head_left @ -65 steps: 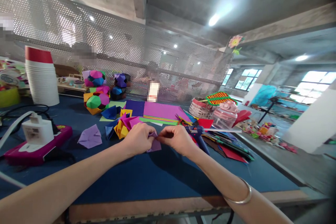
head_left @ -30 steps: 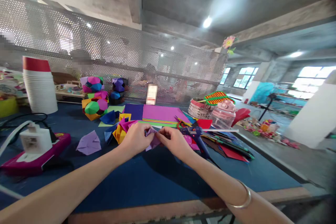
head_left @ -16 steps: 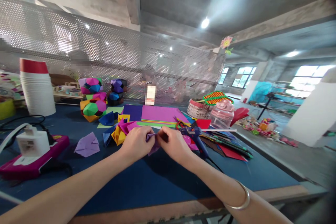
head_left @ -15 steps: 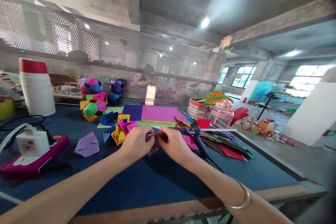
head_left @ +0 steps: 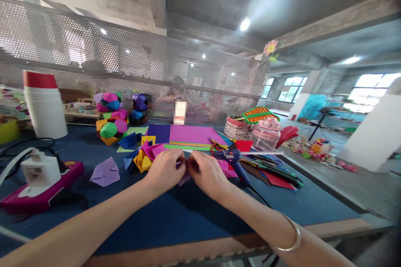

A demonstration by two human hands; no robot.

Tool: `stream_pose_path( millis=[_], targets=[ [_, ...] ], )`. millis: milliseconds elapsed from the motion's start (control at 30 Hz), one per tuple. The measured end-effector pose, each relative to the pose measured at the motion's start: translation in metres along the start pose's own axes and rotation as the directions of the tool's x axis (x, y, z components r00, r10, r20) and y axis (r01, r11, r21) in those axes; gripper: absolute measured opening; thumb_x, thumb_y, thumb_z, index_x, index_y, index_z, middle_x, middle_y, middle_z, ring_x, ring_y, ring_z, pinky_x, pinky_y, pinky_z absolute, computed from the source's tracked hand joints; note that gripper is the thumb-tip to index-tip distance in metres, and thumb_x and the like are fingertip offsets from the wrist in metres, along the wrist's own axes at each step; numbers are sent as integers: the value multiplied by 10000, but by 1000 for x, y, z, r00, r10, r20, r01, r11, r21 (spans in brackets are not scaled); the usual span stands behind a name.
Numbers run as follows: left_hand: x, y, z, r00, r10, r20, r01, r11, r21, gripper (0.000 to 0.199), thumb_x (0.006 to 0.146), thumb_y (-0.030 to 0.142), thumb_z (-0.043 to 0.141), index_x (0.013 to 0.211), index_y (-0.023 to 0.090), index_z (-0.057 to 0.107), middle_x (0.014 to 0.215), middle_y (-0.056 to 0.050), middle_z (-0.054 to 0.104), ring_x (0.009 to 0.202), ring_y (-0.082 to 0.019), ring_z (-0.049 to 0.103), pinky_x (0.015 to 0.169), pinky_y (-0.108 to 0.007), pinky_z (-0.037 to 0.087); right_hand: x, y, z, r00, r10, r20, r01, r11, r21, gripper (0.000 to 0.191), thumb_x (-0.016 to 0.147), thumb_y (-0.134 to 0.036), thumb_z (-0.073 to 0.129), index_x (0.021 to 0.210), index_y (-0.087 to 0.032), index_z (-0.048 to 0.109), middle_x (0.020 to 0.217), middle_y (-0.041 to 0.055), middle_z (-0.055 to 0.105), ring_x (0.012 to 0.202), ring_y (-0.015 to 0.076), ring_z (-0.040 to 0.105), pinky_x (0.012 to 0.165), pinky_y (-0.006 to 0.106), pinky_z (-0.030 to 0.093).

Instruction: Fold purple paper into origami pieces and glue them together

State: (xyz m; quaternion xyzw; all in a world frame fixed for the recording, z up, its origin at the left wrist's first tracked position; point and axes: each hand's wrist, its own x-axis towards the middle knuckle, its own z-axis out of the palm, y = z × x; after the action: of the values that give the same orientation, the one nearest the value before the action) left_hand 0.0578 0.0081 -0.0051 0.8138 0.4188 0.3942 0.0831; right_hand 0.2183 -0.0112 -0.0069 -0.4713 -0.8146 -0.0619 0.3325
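Both hands meet above the middle of the blue table, pinching a small piece of purple paper (head_left: pixel 184 179). My left hand (head_left: pixel 167 169) grips its left side, and my right hand (head_left: pixel 206 171) has its fingers closed on the other side. Most of the paper is hidden by the fingers. A folded lilac paper piece (head_left: pixel 105 172) lies on the table to the left. Just beyond my left hand sit folded yellow paper pieces (head_left: pixel 143 159) and blue ones (head_left: pixel 130 141). To the right of my right hand rests a hot glue gun (head_left: pixel 233 160) with a pale glue stick.
A purple power strip (head_left: pixel 67 179) with a white plug stands at left, near stacked paper cups (head_left: pixel 46 110). Behind are folded paper balls (head_left: pixel 112 129) and purple paper sheets (head_left: pixel 194 135). At right are a pink-lidded jar (head_left: pixel 265 135), scissors (head_left: pixel 216 145) and coloured sheets (head_left: pixel 277 178).
The fingers have shifted slightly around the purple paper, and less of it shows between the hands. Both hands stay in nearly the same place.
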Motion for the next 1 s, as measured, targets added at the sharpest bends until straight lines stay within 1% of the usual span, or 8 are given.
stream_pose_path(
  millis=[233,400,467,600,700,767,867,1000],
  targets=[
    [-3,3,2,998,-37,-55,36,999,-13,142,699,87,542,589,173,517,585,11,573,570,-127,508,530,-241,271,-1,-5,-1,999,-34,-9,34,996,-78,175,808,-47,543,746,-199,485,761,31,594,719,185,533,636,283,326],
    [-5,3,2,997,-26,-69,23,998,-50,148,704,94,543,585,176,508,571,26,537,550,-114,481,523,-232,283,-4,-8,-2,989,-149,-22,143,973,-180,174,866,-64,485,756,-199,486,781,45,592,766,199,531,681,298,357],
    [-4,3,1,997,-29,-72,23,997,-79,137,706,92,533,600,177,516,565,31,523,542,-111,473,523,-230,289,-3,-8,-3,992,-122,-23,117,979,-169,160,893,-85,468,784,-197,500,804,51,602,774,200,543,679,297,370],
    [0,6,-2,994,-85,-73,74,987,-144,103,701,111,528,627,179,550,588,30,548,577,-117,502,544,-228,318,1,-7,-6,1000,2,-18,-2,999,36,101,907,-118,486,859,-194,531,854,53,637,783,188,593,674,281,415],
    [4,4,-6,982,-173,-72,157,970,-187,73,699,154,545,638,184,572,592,33,563,585,-123,514,541,-225,328,3,-7,-8,1000,26,1,-26,963,268,67,921,-172,499,958,-194,550,937,61,669,828,177,635,722,279,462],
    [7,-1,-8,973,-220,-68,202,957,-210,55,704,181,551,676,186,598,606,31,582,584,-128,524,536,-224,340,4,-7,-9,998,64,19,-67,929,363,131,922,-224,515,1047,-193,543,952,65,681,849,181,653,739,288,481],
    [10,-9,-9,966,-247,-76,222,944,-242,85,706,186,539,739,187,617,677,22,623,633,-136,560,563,-228,385,2,-6,-8,986,137,98,-165,900,403,232,907,-296,549,1114,-197,522,872,44,692,781,183,659,682,288,484],
    [12,-14,-7,962,-260,-81,227,931,-287,112,711,168,512,767,184,607,762,14,654,707,-137,596,615,-228,434,1,-3,-4,965,142,219,-225,879,421,241,884,-359,578,1057,-196,539,846,39,707,739,179,661,626,269,459]
  ],
)
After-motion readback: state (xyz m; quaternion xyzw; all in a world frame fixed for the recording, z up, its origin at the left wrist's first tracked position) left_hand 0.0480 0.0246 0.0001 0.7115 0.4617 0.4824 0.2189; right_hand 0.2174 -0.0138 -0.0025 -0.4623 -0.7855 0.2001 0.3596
